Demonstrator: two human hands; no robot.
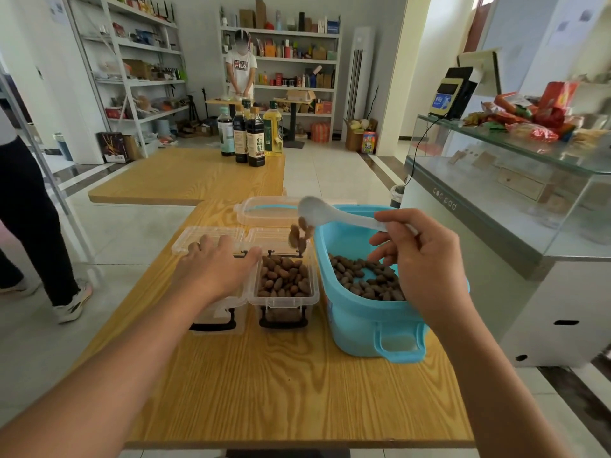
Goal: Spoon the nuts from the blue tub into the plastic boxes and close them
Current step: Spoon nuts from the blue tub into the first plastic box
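One head-worn camera looks forward and down, close over the wooden table (pixel 281 385). Beyond the table, it faces shelves (pixel 291 61) across the room.

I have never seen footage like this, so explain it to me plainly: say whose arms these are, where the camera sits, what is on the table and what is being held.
There is no machine here. The single picture comes from a camera worn on a person's head, looking down at their own arms. The right hand holds a white spoon, tipping nuts into a clear plastic box that is already well filled. The left hand rests on a second clear box beside it. To the right stands the blue tub with more nuts. All sit on a wooden table, with a clear lid lying behind the boxes.
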